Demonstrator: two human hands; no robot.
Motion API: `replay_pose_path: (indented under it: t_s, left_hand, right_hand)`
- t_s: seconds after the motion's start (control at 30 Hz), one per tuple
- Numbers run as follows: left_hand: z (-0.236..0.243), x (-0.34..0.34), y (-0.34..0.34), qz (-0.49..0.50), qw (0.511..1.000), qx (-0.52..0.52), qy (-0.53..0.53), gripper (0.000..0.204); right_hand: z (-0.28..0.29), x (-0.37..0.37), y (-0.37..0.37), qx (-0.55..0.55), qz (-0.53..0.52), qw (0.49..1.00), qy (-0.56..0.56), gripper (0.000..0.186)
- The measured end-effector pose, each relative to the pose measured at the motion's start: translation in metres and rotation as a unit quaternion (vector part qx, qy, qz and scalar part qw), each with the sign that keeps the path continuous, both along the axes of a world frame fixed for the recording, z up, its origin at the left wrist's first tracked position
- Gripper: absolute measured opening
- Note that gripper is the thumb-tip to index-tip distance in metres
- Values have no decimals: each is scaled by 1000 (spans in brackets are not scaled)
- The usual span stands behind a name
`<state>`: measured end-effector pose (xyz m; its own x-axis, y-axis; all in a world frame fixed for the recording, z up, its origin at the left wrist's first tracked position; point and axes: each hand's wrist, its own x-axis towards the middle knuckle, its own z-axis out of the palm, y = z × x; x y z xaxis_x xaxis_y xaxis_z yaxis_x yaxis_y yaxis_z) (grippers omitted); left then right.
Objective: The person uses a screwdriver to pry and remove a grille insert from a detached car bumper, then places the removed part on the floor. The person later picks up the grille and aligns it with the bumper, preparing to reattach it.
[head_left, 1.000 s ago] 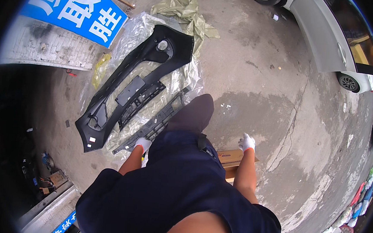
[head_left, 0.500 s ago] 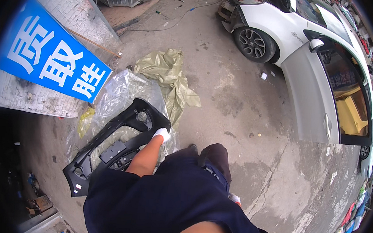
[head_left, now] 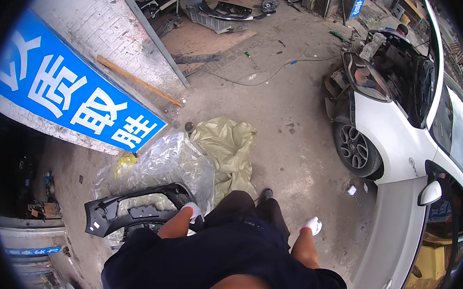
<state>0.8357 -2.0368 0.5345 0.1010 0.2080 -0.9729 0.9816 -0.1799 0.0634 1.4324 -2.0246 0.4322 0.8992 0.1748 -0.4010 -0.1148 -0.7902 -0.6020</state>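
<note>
In my left hand (head_left: 192,211), which wears a white glove, is the inner end of a black car bumper cover (head_left: 106,214). My fingers are closed on its edge beside my left thigh. The bumper stretches out to my left, with round openings and white stickers at its far end; my dark shirt hides part of its near side. My right hand (head_left: 313,225), also in a white glove, hangs away from my right hip with its fingers curled in. Nothing shows in it.
Clear plastic sheeting (head_left: 179,159) and an olive tarp (head_left: 223,149) lie on the concrete before me. A blue sign (head_left: 79,88) leans at the left wall. On the right stands a white car (head_left: 397,151) with its front stripped and door open. Loose tools and a cable (head_left: 271,77) lie ahead.
The view has swung so the car's front and more floor ahead show. The bumper, still held, now points more sideways to my left. My right hand has come out from beside my hip.
</note>
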Motion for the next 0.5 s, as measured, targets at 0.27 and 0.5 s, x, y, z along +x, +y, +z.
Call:
replay_pose_path:
  t_s: [0.27, 0.5]
  left_hand:
    - [-11, -36, -54, 417, 895, 118, 104, 27]
    - [-111, 31, 223, 596, 801, 47, 39, 27]
  right_hand:
    - [96, -113, 453, 168, 525, 833, 31, 28]
    - [65, -59, 575, -34, 462, 886, 21, 29]
